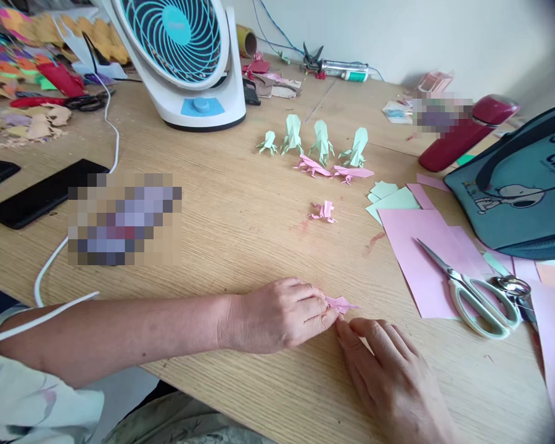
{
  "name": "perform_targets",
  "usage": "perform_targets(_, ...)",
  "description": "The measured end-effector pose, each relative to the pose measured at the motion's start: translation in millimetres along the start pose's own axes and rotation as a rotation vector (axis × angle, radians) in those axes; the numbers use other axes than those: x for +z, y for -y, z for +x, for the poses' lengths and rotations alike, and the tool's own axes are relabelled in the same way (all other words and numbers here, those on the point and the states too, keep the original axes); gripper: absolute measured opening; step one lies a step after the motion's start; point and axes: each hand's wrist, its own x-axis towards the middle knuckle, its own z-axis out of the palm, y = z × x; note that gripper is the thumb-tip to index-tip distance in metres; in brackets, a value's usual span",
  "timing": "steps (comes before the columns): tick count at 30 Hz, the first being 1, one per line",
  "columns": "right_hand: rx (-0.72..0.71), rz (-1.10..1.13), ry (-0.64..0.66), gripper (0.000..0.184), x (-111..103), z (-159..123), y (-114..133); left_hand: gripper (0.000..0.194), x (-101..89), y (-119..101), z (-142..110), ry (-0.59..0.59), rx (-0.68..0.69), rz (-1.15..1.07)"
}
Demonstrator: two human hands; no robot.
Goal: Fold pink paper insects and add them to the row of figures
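My left hand point(289, 314) reaches across the table from the left, its fingers closed on a small piece of pink folded paper point(341, 303) and pressing it to the wood. A narrow pointed end sticks out to the right of the fingers; the rest is hidden beneath them. From the lower right comes my right hand point(388, 370), bent and closed, with its fingertips meeting at the near edge of the same paper. Beyond the hands stands a small pink origami figure point(324, 211). Two longer pink origami figures point(313, 166) lie behind it, before several pale green origami figures point(321, 139).
Scissors point(478, 290) rest on pink paper sheets point(411, 246) at the right, beside a teal bag point(522, 185) and a red flask point(462, 135). A fan point(198, 114) stands at the back. On the left are a white cable point(41, 271) and a black phone-like slab point(46, 191).
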Motion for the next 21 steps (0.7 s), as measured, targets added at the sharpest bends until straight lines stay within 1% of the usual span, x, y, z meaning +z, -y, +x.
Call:
perform_targets(3,0.000,0.018,-0.012,0.030,-0.5,0.0,-0.6,0.031,-1.6,-1.5,1.6,0.025,-0.019,-0.003)
perform_targets(8,0.030,0.067,-0.014,0.036,-1.0,-4.0,-3.7,0.034,-3.3,-3.8,4.5,0.077,-0.065,-0.036)
perform_targets(14,0.061,0.130,0.024,0.037,-1.0,-8.8,-7.6,0.038,-4.8,0.1,7.2,0.173,-0.110,-0.123)
perform_targets(17,0.081,0.157,0.016,0.031,-2.8,-8.1,-8.6,0.039,-5.0,3.5,6.8,0.178,-0.124,-0.151)
perform_targets(21,0.052,0.137,-0.003,0.029,-5.0,-5.8,-10.1,0.032,-3.7,3.1,5.1,0.142,-0.067,-0.079)
